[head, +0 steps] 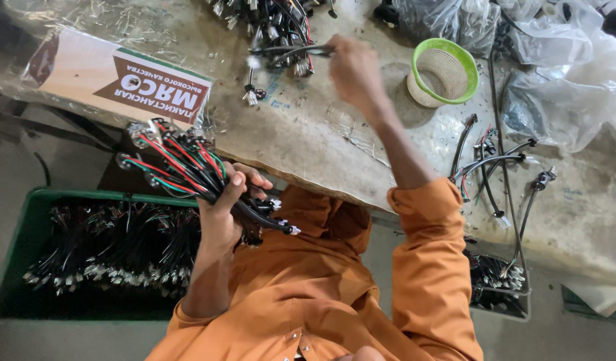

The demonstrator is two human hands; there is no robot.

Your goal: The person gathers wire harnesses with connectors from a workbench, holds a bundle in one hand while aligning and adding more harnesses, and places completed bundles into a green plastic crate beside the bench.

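My left hand [226, 208] grips a thick bundle of black cable harnesses [187, 167] with red and green wires and small connectors fanning out to the upper left, held over the table's near edge. My right hand [351, 70] reaches far across the table and pinches one black cable [296, 52] at the edge of a heap of similar cables [274, 23]. Both arms wear orange sleeves.
A green crate [27, 220] full of finished cable harnesses stands on the floor at the left. A green-rimmed mesh basket [445, 70] lies on the worn table [308, 144], loose cables [488, 164] to its right, clear plastic bags [562, 60] behind. A printed cardboard sheet [121, 80] lies at left.
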